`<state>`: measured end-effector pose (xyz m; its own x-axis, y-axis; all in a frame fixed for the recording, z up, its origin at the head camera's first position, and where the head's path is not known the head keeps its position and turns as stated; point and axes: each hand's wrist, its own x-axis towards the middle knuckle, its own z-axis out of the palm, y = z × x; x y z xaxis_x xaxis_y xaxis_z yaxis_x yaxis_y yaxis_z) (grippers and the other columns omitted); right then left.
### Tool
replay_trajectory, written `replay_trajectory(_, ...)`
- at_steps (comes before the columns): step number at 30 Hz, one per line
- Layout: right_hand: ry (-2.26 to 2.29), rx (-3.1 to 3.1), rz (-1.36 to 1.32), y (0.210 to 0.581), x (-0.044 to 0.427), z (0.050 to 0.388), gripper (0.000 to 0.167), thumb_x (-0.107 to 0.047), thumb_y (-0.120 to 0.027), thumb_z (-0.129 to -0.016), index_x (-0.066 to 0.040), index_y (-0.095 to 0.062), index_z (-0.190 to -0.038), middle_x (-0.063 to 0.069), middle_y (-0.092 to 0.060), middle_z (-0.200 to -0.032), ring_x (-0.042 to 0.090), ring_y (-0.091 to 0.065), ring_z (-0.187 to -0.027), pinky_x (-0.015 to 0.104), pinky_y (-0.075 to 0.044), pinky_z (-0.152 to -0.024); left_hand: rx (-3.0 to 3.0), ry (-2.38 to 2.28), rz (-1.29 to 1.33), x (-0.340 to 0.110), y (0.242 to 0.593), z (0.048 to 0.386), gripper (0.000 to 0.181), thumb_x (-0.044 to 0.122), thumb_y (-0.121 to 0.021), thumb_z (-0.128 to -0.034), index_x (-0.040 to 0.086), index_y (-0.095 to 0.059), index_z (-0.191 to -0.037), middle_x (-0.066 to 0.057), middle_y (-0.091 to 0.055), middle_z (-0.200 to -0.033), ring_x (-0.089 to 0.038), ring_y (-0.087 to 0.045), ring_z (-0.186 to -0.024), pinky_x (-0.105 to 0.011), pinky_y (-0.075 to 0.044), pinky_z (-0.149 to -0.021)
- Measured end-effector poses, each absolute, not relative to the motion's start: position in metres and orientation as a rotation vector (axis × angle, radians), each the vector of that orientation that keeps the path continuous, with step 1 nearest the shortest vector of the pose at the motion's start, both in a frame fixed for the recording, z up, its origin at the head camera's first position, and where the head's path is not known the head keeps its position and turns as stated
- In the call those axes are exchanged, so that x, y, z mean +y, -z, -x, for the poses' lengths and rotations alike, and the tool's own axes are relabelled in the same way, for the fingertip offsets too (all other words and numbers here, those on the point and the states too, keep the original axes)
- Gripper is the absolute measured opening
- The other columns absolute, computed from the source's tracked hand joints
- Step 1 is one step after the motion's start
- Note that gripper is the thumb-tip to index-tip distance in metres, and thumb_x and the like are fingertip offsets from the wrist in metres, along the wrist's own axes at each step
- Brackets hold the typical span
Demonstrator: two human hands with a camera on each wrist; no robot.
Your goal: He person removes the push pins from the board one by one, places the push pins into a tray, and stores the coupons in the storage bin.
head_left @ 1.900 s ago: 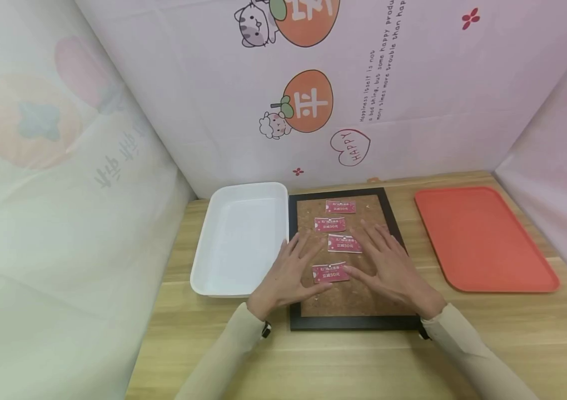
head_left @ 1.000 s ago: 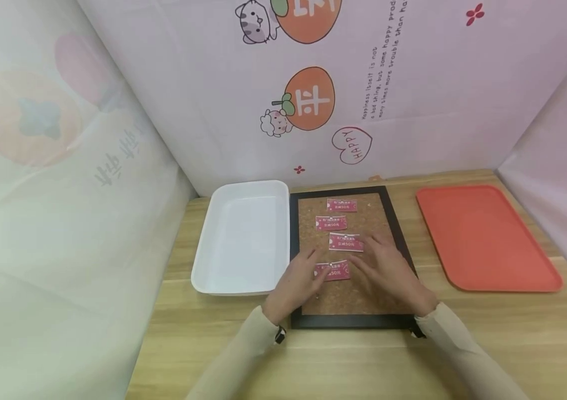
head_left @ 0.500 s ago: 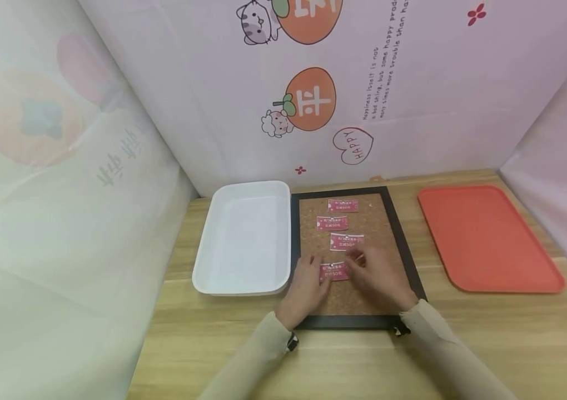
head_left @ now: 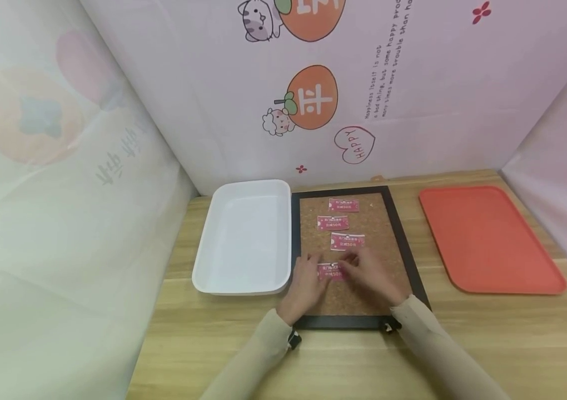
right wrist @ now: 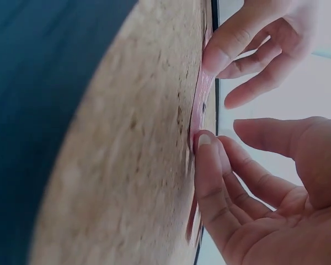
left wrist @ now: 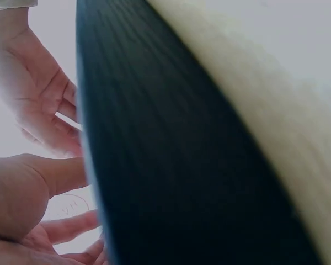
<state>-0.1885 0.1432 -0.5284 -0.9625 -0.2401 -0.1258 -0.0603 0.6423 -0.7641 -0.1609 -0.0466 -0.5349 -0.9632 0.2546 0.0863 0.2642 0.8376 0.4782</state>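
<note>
Right hand (head_left: 367, 275): fingers bent, tips drawn together, apparently pinching the right end of the lowest pink coupon (head_left: 330, 272). Left hand (head_left: 304, 286): half-curled at its left end; pinching or merely touching, cannot tell.

Change: about two seconds ago both hands were spread over the cork board (head_left: 338, 303); now they have closed in, so work centres on this one coupon, just below the frame's middle. Other three coupons (head_left: 347, 242): no clear shift.

Views: head alone shows the red tray (head_left: 491, 239), right of frame, and white tray (head_left: 242, 239), left of centre. Left wrist: dark grained bar (left wrist: 171, 138), likely the board's frame, hides the left fingertips. Right wrist: coupon nearly edge-on, left thumb against it; dark speck (right wrist: 204, 106), perhaps a pin.
</note>
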Motion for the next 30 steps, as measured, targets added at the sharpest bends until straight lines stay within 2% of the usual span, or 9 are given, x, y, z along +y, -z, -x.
replay_trajectory(6,1.234,2.61,0.237,0.528,0.139,0.191,0.02,-0.016,-0.067,-0.101,-0.004,-0.074,-0.115,0.01,-0.075,-0.101,0.018,-0.066,-0.085,0.031,-0.055,-0.073,-2.991,0.881,0.366,-0.047,0.534,0.165,0.051,0.027,-0.084,-0.0878,0.005,-0.066,-0.131,-0.011,-0.061,-0.116,-0.023,-0.057,-0.104,-0.034,-0.053,-0.09)
replay_trajectory(13,1.203,2.605,0.196,0.526,0.132,0.192,0.02,-0.016,-0.067,-0.1,-0.002,-0.074,-0.113,0.012,-0.076,-0.101,0.017,-0.067,-0.083,0.03,-0.054,-0.071,-3.019,1.007,0.286,-0.048,0.533,0.164,0.043,0.026,-0.083,-0.0895,0.008,-0.067,-0.125,-0.009,-0.057,-0.118,-0.019,-0.059,-0.104,-0.034,-0.055,-0.091)
replay_trajectory(21,1.177,2.59,0.126,0.525,0.126,0.195,0.019,-0.016,-0.068,-0.1,-0.002,-0.075,-0.111,0.013,-0.077,-0.1,0.017,-0.068,-0.08,0.029,-0.054,-0.068,-2.961,0.987,0.374,-0.05,0.536,0.168,0.025,0.007,-0.073,-0.0915,0.005,-0.067,-0.116,-0.01,-0.064,-0.107,-0.02,-0.061,-0.093,-0.028,-0.052,-0.078)
replay_trajectory(30,1.149,2.568,0.097,0.526,0.125,0.198,0.017,-0.017,-0.07,-0.098,-0.005,-0.077,-0.108,0.009,-0.076,-0.095,0.017,-0.066,-0.077,0.029,-0.053,-0.065,-2.928,1.075,0.412,-0.052,0.537,0.171,0.024,0.0,-0.069,-0.0914,0.002,-0.068,-0.115,-0.009,-0.069,-0.092,-0.01,-0.059,-0.074,-0.018,-0.046,-0.061)
